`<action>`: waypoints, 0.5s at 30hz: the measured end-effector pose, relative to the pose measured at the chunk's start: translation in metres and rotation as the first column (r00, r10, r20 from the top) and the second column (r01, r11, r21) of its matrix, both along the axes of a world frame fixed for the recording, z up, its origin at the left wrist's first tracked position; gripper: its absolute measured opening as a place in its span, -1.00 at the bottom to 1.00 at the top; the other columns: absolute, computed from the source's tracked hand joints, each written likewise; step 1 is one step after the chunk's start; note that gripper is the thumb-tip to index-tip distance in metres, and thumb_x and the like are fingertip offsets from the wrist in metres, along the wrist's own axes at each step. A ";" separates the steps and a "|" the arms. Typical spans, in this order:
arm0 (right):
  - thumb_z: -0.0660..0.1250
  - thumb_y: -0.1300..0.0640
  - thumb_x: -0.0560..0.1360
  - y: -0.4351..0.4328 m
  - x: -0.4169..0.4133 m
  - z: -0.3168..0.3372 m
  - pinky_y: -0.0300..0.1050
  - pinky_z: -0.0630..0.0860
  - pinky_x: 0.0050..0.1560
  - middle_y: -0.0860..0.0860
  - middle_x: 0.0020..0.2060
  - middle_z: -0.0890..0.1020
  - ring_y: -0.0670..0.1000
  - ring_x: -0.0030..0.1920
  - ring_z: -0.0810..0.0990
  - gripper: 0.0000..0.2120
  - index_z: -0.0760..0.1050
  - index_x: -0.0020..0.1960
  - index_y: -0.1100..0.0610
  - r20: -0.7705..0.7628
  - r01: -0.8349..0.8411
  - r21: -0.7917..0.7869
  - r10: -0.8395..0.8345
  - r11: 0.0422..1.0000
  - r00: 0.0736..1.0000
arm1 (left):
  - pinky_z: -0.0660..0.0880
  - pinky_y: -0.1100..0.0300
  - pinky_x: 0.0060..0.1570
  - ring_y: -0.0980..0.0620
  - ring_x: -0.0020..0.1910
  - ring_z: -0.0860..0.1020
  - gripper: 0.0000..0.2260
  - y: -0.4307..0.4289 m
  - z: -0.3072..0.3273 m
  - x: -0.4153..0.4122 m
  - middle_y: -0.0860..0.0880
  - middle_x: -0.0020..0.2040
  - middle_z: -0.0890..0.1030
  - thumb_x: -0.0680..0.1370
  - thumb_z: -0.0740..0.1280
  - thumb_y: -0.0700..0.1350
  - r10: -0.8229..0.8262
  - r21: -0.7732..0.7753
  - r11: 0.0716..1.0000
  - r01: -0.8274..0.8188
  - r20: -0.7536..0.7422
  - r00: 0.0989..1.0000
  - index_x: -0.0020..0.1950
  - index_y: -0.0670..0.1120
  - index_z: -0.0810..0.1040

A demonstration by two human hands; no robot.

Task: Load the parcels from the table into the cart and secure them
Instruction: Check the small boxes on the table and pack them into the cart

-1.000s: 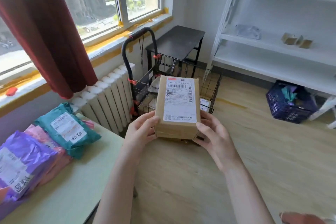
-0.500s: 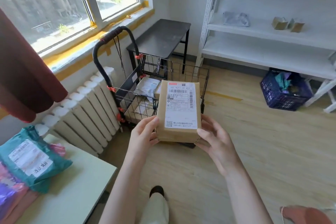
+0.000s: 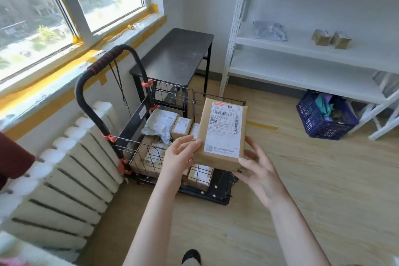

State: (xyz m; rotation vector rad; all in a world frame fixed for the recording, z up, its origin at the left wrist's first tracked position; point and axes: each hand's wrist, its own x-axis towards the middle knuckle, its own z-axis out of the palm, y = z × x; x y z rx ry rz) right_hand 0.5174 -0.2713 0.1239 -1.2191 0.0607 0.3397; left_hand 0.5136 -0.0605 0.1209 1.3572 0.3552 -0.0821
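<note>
Your left grip (image 3: 180, 157) and right grip (image 3: 259, 175) hold the box (image 3: 222, 134) between them, each closed just to the box's width. The left grip pinches the lower left edge, fingertips (image 3: 192, 139) against the side. The right grip cups the lower right corner with the thumb on the near edge; its other fingers go under the box and are hidden.

The box is in the air, label (image 3: 225, 127) facing you, slightly tilted. The label's print is too small to read.

The cart (image 3: 129, 153) stands just below and beyond both grips, open at the top. The box hides the right part of its basket. Beyond the left grip, inside the cart, lie a grey bag (image 3: 160, 124) and a small parcel (image 3: 182, 126) touching it. More parcels lie beneath, seen through the wire and hard to tell apart. The cart's handle (image 3: 90, 97) rises well to the left of the left grip.

The surface (image 3: 26, 252) is cut off at the lower left corner and blurred, so you cannot tell what lies on it.
</note>
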 end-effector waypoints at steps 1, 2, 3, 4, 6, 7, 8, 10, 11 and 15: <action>0.41 0.24 0.32 0.004 0.013 -0.003 0.02 0.57 0.04 0.16 0.19 0.57 0.13 0.18 0.59 -0.32 0.36 0.41 -0.04 -0.017 0.014 0.008 -0.014 1.000 1.000 | 0.55 0.13 0.01 -0.05 0.10 0.61 -0.58 0.004 -0.003 0.014 -0.06 0.09 0.65 0.42 0.48 0.05 -0.005 -0.001 1.000 0.005 -0.002 1.000 0.23 -0.03 0.54; 0.41 0.25 0.32 0.008 0.026 -0.009 0.04 0.57 0.05 0.17 0.19 0.57 0.13 0.18 0.59 -0.32 0.37 0.41 -0.04 -0.040 0.028 0.012 -0.027 1.000 0.999 | 0.55 0.13 0.02 -0.04 0.10 0.61 -0.63 0.007 -0.008 0.028 -0.07 0.09 0.65 0.47 0.44 0.02 -0.005 -0.003 1.000 0.005 -0.016 1.000 0.23 -0.05 0.54; 0.41 0.25 0.32 0.012 0.034 -0.013 0.05 0.56 0.07 0.16 0.19 0.58 0.12 0.18 0.60 -0.32 0.37 0.40 -0.04 -0.052 0.035 0.010 -0.035 0.999 0.998 | 0.56 0.11 0.06 -0.03 0.10 0.61 -0.66 0.009 -0.012 0.037 -0.07 0.09 0.64 0.49 0.41 0.00 -0.003 0.001 1.000 0.003 -0.030 1.000 0.23 -0.06 0.54; 0.41 0.24 0.31 0.015 0.039 -0.016 0.05 0.56 0.08 0.15 0.19 0.58 0.11 0.17 0.60 -0.32 0.37 0.40 -0.04 -0.061 0.039 -0.003 -0.039 0.999 0.997 | 0.55 0.07 0.09 -0.03 0.11 0.60 -0.68 0.010 -0.017 0.043 -0.07 0.09 0.64 0.51 0.40 0.01 -0.001 0.008 1.000 0.001 -0.046 0.999 0.22 -0.06 0.55; 0.42 0.23 0.31 0.022 0.058 -0.029 0.04 0.54 0.09 0.10 0.17 0.61 0.09 0.16 0.61 -0.32 0.37 0.40 -0.06 -0.092 0.040 -0.059 -0.045 0.997 0.995 | 0.54 0.00 0.15 -0.04 0.12 0.60 -0.77 0.013 -0.031 0.062 -0.07 0.08 0.65 0.54 0.36 0.03 -0.012 0.035 0.999 0.015 -0.078 0.997 0.15 0.00 0.60; 0.42 0.25 0.34 0.025 0.067 -0.036 0.03 0.53 0.10 0.08 0.16 0.63 0.08 0.16 0.61 -0.32 0.35 0.41 -0.07 -0.109 0.031 -0.080 -0.040 0.996 0.993 | 0.53 -0.02 0.17 -0.04 0.12 0.59 -0.85 0.014 -0.038 0.071 -0.05 0.06 0.66 0.56 0.34 0.03 -0.028 0.051 0.998 0.033 -0.088 0.996 0.08 0.06 0.62; 0.41 0.29 0.40 0.028 0.075 -0.044 0.02 0.51 0.12 0.06 0.16 0.63 0.07 0.17 0.60 -0.34 0.34 0.42 -0.08 -0.130 0.021 -0.094 -0.033 0.995 0.991 | 0.51 -0.02 0.17 -0.03 0.12 0.59 -0.89 0.015 -0.045 0.078 -0.03 0.03 0.66 0.57 0.32 0.03 -0.040 0.062 0.997 0.046 -0.097 0.994 0.02 0.10 0.63; 0.30 0.37 0.51 0.032 0.093 -0.059 0.01 0.49 0.16 0.04 0.20 0.61 0.07 0.20 0.58 -0.38 0.31 0.45 -0.10 -0.179 -0.013 -0.106 -0.006 0.994 0.984 | 0.51 -0.01 0.22 0.01 0.11 0.59 -0.91 0.019 -0.060 0.093 0.00 0.03 0.66 0.57 0.32 0.03 -0.034 0.089 0.995 0.045 -0.119 0.992 -0.03 0.14 0.63; 0.26 0.38 0.53 0.033 0.103 -0.066 0.02 0.48 0.20 0.02 0.23 0.59 0.07 0.22 0.57 -0.38 0.28 0.46 -0.12 -0.205 -0.033 -0.114 0.009 0.993 0.979 | 0.50 -0.02 0.23 0.03 0.12 0.59 -0.91 0.021 -0.067 0.101 0.00 0.04 0.67 0.55 0.34 0.06 -0.030 0.106 0.993 0.045 -0.136 0.990 -0.01 0.14 0.63; 0.21 0.40 0.56 0.037 0.142 -0.092 -0.06 0.50 0.20 -0.08 0.32 0.50 -0.03 0.26 0.53 -0.34 0.22 0.46 -0.22 -0.260 -0.133 -0.154 0.090 0.979 0.961 | 0.53 -0.11 0.16 0.03 0.07 0.62 -0.75 0.034 -0.095 0.133 0.06 0.01 0.69 0.40 0.38 0.22 -0.029 0.175 0.982 0.067 -0.213 0.977 0.03 0.20 0.64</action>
